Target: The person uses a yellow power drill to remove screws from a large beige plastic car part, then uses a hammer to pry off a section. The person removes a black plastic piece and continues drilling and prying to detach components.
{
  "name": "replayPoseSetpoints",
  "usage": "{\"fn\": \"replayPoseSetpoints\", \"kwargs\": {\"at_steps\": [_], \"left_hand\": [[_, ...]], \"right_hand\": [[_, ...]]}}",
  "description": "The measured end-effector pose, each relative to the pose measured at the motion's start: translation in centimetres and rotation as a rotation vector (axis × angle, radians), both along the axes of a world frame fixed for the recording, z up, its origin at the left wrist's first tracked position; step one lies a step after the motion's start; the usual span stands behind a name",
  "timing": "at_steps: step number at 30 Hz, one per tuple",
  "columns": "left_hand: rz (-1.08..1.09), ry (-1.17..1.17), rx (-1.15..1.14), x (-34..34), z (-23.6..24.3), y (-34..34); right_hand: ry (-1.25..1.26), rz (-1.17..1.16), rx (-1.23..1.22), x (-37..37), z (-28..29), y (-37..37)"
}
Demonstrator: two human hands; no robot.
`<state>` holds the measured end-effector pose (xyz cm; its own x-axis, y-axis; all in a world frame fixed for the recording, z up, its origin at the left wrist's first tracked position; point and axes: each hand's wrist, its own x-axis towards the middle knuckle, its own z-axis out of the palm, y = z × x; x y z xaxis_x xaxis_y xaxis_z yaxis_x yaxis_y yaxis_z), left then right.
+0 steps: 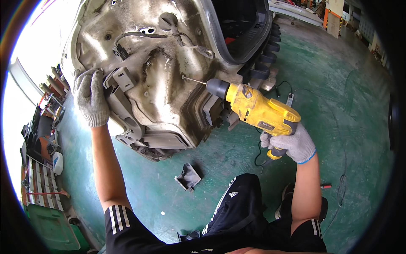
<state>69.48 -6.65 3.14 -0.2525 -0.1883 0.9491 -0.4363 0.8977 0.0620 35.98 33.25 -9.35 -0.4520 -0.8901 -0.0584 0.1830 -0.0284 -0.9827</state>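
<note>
A green floor (359, 127) spreads through a workshop, with a green bin (53, 226) and a white jug (57, 164) along the left side. A pale, dirty metal panel (163, 97) fills the upper middle, a wire harness (146, 34) running across its top; a black tub (264, 27) stands just beside it on the right.

The left forearm (109, 167) reaches nearly straight up from the lower edge, and the gloved left hand (91, 101) lies back upward on the panel's left edge, fingers pointing away from the body. Whether those fingers grip the edge, I cannot tell.

The right forearm (307, 186) rises upright, bent at the elbow, and the gloved right hand (292, 142) is wrapped around the handle of a yellow drill (264, 108). The drill slants up and left in front of the panel, its thin bit (196, 81) reaching the panel's middle; whether the tip has entered is unclear. A grey bracket (188, 177) lies on the floor below.
</note>
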Motion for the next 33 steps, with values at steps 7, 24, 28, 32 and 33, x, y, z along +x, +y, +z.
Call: {"fn": "replayPoseSetpoints", "kwargs": {"at_steps": [7,24,28,32,33], "left_hand": [[0.029,0.009,0.010,-0.1,-0.1,0.1],[-0.002,-0.005,0.006,0.2,-0.1,0.1],[-0.024,0.006,0.011,0.1,-0.2,-0.2],[-0.011,0.001,-0.012,0.0,0.0,0.1],[-0.002,-0.004,-0.020,0.0,0.0,0.1]], "right_hand": [[-0.022,0.044,-0.099,-0.9,-2.0,-0.7],[0.029,-0.026,-0.047,0.5,-0.6,-0.4],[0.044,-0.014,-0.017,0.1,-0.3,-0.3],[0.085,-0.003,-0.021,-0.5,-0.2,-0.1],[0.081,-0.007,-0.021,-0.3,0.0,-0.1]]}}
